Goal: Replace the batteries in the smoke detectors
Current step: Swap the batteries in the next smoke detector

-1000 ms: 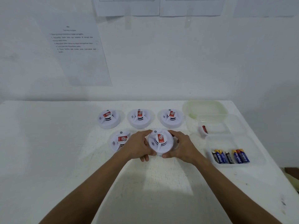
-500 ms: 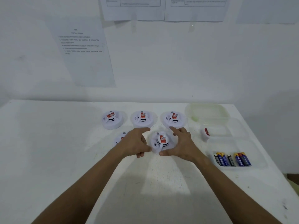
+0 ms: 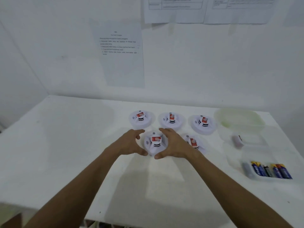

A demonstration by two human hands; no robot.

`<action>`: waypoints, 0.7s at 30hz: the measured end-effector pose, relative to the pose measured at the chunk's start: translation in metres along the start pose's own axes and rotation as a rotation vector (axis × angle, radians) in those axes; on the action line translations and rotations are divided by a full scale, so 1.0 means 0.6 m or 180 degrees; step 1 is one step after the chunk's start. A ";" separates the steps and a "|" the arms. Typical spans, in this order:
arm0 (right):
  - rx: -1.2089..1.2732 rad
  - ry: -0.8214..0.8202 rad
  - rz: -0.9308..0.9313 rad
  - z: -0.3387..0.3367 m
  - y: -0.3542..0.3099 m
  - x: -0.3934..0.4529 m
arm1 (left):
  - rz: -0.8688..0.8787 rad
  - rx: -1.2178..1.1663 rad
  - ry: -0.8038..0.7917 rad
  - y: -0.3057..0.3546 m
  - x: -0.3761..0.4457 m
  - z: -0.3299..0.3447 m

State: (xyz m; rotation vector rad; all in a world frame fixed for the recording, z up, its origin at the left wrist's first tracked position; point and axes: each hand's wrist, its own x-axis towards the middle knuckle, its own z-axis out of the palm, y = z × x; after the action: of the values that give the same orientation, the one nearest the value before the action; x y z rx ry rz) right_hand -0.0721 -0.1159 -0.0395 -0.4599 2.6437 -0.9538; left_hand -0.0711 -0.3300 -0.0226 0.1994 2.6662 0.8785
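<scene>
Cupping a red-labelled smoke detector [image 3: 154, 143], both hands; label writing unreadable.

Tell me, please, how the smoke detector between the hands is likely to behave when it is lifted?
The smoke detector looks like a rigid plastic disc, so it should stay stiff. Its smooth white rim may be a little slippery, which suits the left hand and right hand flanking it. Wide and flat, it seems unlikely to tip.

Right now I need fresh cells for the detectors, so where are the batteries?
In the head view the batteries lie in a clear tray at the table's near right, right of the right hand.
</scene>
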 end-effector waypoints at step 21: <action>0.0896 -0.0053 -0.0368 -0.095 0.004 -0.084 | 0.0650 -0.1322 0.0013 0.089 -0.064 -0.009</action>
State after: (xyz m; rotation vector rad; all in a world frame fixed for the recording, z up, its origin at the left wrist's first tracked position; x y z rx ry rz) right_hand -0.0480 -0.0624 0.0089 -0.5526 2.4367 -1.3269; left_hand -0.0356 -0.2990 0.0238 0.3712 2.4260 1.4700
